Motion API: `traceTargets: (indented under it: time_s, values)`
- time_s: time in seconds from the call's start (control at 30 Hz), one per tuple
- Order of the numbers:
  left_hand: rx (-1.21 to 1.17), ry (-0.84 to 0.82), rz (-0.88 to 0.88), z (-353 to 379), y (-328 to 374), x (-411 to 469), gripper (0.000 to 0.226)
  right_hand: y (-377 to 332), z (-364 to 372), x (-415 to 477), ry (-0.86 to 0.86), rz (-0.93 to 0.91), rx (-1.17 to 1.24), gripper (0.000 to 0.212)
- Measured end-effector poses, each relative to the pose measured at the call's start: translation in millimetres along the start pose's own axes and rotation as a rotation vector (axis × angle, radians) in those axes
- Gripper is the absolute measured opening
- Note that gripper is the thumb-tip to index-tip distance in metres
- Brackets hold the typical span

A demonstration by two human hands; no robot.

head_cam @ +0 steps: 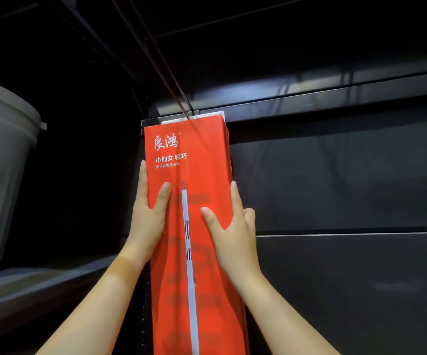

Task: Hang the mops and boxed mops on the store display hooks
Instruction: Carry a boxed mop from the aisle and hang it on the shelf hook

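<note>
A tall red mop box [197, 160] with white lettering and a printed mop handle stands upright against the dark display wall. Its top reaches a thin hook [185, 103] that slants down from above; a white tab shows at the box's top edge. My left hand [148, 211] grips the box's left edge, thumb on the front face. My right hand [232, 226] grips the right edge the same way. Whether the box hangs on the hook cannot be told.
A black panelled wall [348, 175] with horizontal rails fills the right side. A large grey tub [0, 155] sits on a dark shelf [40, 285] at the left. Dark ceiling beams run overhead.
</note>
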State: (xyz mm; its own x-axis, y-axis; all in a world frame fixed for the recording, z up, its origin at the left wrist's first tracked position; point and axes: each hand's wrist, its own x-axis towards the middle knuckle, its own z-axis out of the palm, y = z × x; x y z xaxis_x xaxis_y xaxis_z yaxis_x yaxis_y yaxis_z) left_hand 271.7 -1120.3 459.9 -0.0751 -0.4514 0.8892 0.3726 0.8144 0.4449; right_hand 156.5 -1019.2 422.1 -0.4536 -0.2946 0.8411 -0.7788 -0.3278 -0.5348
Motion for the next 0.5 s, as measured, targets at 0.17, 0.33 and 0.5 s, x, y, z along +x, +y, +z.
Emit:
traceTargets:
  time_s: [0.17, 0.33, 0.5]
  values:
    - [0.038, 0.008, -0.145, -8.0, 3.3, -18.5, 0.065, -5.9, -15.2, -11.8, -0.132, 0.086, -0.068, 0.084]
    - [0.322, 0.114, -0.280, -19.9, 10.1, -68.7, 0.076, -7.7, -63.8, -70.2, -0.321, 0.227, -0.505, 0.078]
    - [0.879, -0.225, -0.484, -38.7, 11.5, -134.5, 0.073, -21.2, -128.9, -144.8, -0.434, 0.467, -1.122, 0.070]
